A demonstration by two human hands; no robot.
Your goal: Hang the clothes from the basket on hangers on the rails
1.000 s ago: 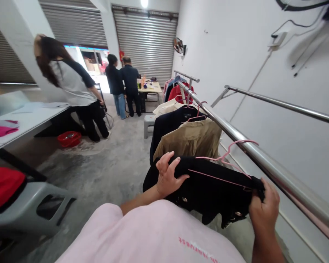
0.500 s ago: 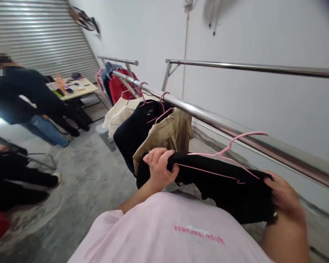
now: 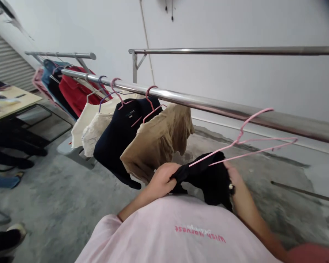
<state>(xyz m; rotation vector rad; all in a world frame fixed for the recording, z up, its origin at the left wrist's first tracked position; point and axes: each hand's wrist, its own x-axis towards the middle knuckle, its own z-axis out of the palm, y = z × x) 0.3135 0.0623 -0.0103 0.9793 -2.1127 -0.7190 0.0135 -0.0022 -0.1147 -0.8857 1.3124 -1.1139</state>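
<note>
Black garment [image 3: 208,179], fabric bunched up, held in front of the chest between both hands, below the steel rail [image 3: 208,102], not hanging on it. Small pale button or fastener visible at its right edge. Pink wire hanger [image 3: 252,144] sticks out of the neck, tilted up to the right; its hook overlaps the rail in view, can't tell if touching. Left hand [image 3: 161,179] closed around the bunched cloth. Right hand [image 3: 233,179] gripping the far edge, fingers partly hidden behind the fabric. Person wears a pale pink T-shirt [image 3: 175,233]. Along the rail, on hangers: tan blouse [image 3: 156,142], navy top [image 3: 120,135], cream top [image 3: 93,124]; red jacket [image 3: 74,91] further along on another rail. Concrete floor [image 3: 71,190] below.
</note>
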